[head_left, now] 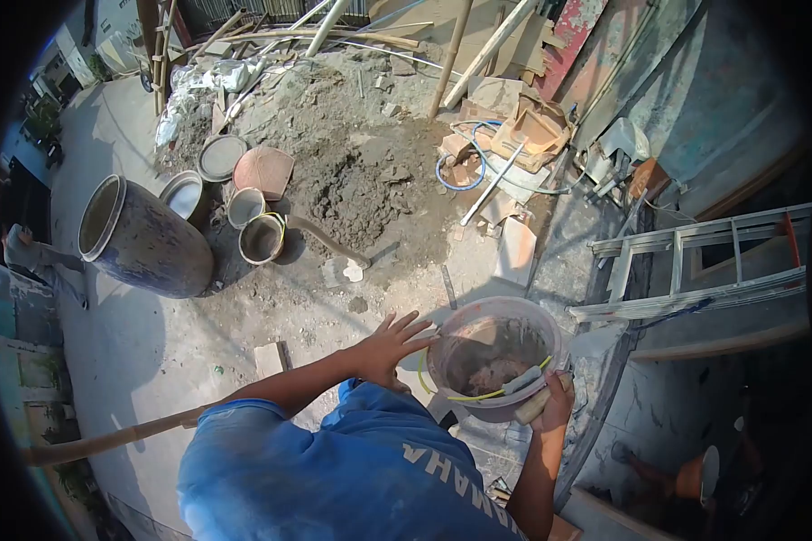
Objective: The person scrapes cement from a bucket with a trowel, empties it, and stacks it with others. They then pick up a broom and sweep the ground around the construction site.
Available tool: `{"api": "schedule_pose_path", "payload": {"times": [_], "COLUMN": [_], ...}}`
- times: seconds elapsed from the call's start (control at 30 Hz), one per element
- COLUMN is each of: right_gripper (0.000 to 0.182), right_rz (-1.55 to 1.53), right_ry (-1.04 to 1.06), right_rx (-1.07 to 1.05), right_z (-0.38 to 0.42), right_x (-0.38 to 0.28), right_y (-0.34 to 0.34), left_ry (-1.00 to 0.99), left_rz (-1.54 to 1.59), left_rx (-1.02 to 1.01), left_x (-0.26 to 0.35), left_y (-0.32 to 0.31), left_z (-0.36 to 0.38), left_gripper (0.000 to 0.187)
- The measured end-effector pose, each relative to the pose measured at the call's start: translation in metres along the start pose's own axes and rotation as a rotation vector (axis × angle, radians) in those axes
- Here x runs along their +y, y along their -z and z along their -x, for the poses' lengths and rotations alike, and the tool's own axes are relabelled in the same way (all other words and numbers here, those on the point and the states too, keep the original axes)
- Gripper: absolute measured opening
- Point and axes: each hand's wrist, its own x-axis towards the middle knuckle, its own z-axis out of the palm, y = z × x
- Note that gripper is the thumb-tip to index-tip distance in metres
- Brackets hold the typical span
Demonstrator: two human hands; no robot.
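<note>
A wide, pale tub (438,347) with a yellow-green handle and a grey grip stands in front of me, some reddish-grey material at its bottom. My left hand (390,352) has its fingers spread, the fingertips close to the tub's left rim; whether they touch it I cannot tell. At the tub's lower right is my right hand (556,402), its fingers wrapped round a pale, rounded object (532,408) against the tub's side. That object is partly hidden and its kind is unclear.
A large drum (149,239), several buckets (262,239) and a shovel (311,236) lie beyond, by a sand heap (352,180). An aluminium ladder (677,261) is at right. A bamboo pole (126,437) crosses lower left. Another person's legs (659,478) show lower right.
</note>
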Motion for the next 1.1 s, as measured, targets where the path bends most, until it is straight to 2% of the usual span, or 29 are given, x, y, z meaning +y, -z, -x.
{"api": "schedule_pose_path", "payload": {"times": [0.03, 0.07, 0.13, 0.17, 0.23, 0.3, 0.37, 0.43, 0.5, 0.63, 0.7, 0.73, 0.8, 0.83, 0.9, 0.93, 1.0, 1.03, 1.07, 1.1], "right_gripper": [0.021, 0.021, 0.022, 0.022, 0.022, 0.021, 0.021, 0.021, 0.020, 0.019, 0.019, 0.018, 0.018, 0.031, 0.058, 0.058, 0.040, 0.040, 0.024, 0.016], "right_rz": [0.014, 0.029, 0.044, 0.060, 0.111, 0.202, 0.274, 0.320, 0.365, 0.423, 0.444, 0.442, 0.482, 0.826, 1.508, 1.504, 1.192, 1.186, 0.831, 0.474], "right_ry": [-0.005, -0.010, -0.022, -0.021, 0.037, 0.083, 0.115, 0.195, 0.226, 0.240, 0.205, 0.176, 0.153, 0.212, 0.489, 0.490, 0.203, 0.188, 0.115, 0.053], "right_rx": [0.002, -0.005, -0.026, -0.040, -0.131, -0.118, -0.095, -0.168, -0.201, -0.167, -0.094, -0.041, -0.069, -0.192, -0.389, -0.393, 0.024, 0.048, 0.116, 0.199], "right_z": [-0.013, -0.028, -0.056, -0.074, -0.110, -0.123, -0.123, -0.121, -0.119, -0.108, -0.102, -0.095, -0.091, -0.108, -0.143, -0.142, -0.122, -0.111, -0.099, -0.085], "right_x": [0.003, 0.008, 0.006, 0.005, 0.002, -0.022, -0.044, -0.059, -0.067, -0.058, -0.047, -0.046, -0.036, -0.022, 0.007, 0.010, 0.016, 0.014, 0.005, -0.003], "right_y": [-0.017, -0.034, -0.083, -0.106, -0.148, -0.204, -0.244, -0.269, -0.263, -0.221, -0.189, -0.177, -0.141, -0.091, 0.009, 0.008, 0.001, -0.011, -0.046, -0.072], "left_ry": [-0.093, -0.086, -0.223, -0.215, -0.107, -0.120, 0.007, 0.364, 0.447, 0.407, 0.437, 0.429, 0.119, 0.118, -0.004, -0.041, -0.057, -0.064, -0.124, -0.170], "left_rz": [-0.129, -0.108, 0.153, 0.158, 0.150, 0.224, 0.355, 0.528, 0.731, 1.164, 1.203, 1.186, 1.730, 1.724, 1.777, 1.760, 1.769, 1.789, 1.781, 1.787], "left_rx": [-0.061, -0.055, 0.043, 0.062, 0.153, 0.576, 0.850, 0.816, 1.034, 1.575, 1.654, 1.681, 1.791, 1.798, 1.878, 1.888, 1.906, 1.918, 1.901, 1.871], "left_x": [0.002, -0.004, -0.024, -0.040, -0.067, -0.095, -0.121, -0.147, -0.207, -0.282, -0.356, -0.358, -0.345, -0.348, -0.358, -0.370, -0.364, -0.358, -0.363, -0.369], "left_y": [0.013, 0.008, -0.005, -0.007, -0.008, 0.020, 0.055, 0.096, 0.098, 0.158, 0.160, 0.180, 0.215, 0.225, 0.246, 0.253, 0.278, 0.288, 0.296, 0.300], "left_z": [-0.004, -0.012, -0.036, -0.049, -0.071, -0.089, -0.107, -0.109, -0.122, -0.124, -0.125, -0.122, -0.120, -0.120, -0.121, -0.124, -0.123, -0.125, -0.127, -0.128], "left_gripper": [0.093, 0.093, 0.074, 0.074, 0.047, 0.027, 0.018, 0.019, 0.025, 0.030, 0.028, 0.028, 0.029, 0.029, 0.033, 0.035, 0.035, 0.036, 0.036, 0.037]}}
